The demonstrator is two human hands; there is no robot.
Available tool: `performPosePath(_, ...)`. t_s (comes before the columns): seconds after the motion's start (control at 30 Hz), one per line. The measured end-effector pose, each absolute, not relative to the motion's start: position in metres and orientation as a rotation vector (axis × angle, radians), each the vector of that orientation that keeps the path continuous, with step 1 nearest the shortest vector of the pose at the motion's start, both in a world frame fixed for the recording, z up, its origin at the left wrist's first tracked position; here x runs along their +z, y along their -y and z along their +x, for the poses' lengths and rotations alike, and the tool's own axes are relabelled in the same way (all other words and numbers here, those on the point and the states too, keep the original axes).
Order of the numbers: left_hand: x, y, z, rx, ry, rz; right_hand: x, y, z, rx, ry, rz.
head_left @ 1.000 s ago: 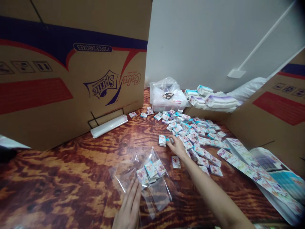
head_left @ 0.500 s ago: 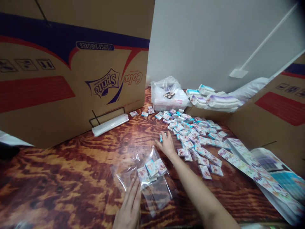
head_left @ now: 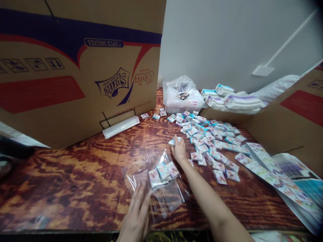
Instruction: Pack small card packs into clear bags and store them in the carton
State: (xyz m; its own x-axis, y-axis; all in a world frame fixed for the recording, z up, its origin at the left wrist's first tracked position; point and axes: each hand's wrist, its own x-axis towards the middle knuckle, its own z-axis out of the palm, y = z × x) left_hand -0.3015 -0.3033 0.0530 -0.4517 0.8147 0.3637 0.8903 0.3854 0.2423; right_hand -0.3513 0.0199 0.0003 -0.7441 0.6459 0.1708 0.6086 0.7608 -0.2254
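Your left hand (head_left: 135, 213) is lying on the near-left part of a clear, thin plastic bag (head_left: 173, 198), its fingers extended and gripping nothing visible. A small cluster of flat, square, white-blue-and-purple printed boxes (head_left: 163, 172) is resting just beyond those fingertips, within the bag's outline — inside or on top, you cannot tell. Your right hand (head_left: 179, 152) is gripping a small, white-and-blue flat box (head_left: 172, 142), fingers curled around it, beyond the bag; whether it is touching the brown, wood-grained table (head_left: 75, 188) is hidden. A loose heap of similar printed boxes (head_left: 202, 136) is spreading to the right of that hand. A pale, translucent plastic roll (head_left: 121, 127) is lying along the foot of a large brown cardboard carton (head_left: 45, 122) — farther left.
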Motion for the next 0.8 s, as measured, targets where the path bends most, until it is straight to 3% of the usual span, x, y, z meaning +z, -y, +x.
performPosePath(0.57,0.051,0.313,-0.293,-0.523,2.456,-1.427,0.004,-0.036,-0.344,0.145,2.808,-0.896)
performPosePath(0.8,0.055,0.316,-0.287,-0.614,2.586,-1.258,0.036,-0.028,-0.315,0.346,2.768,-0.709)
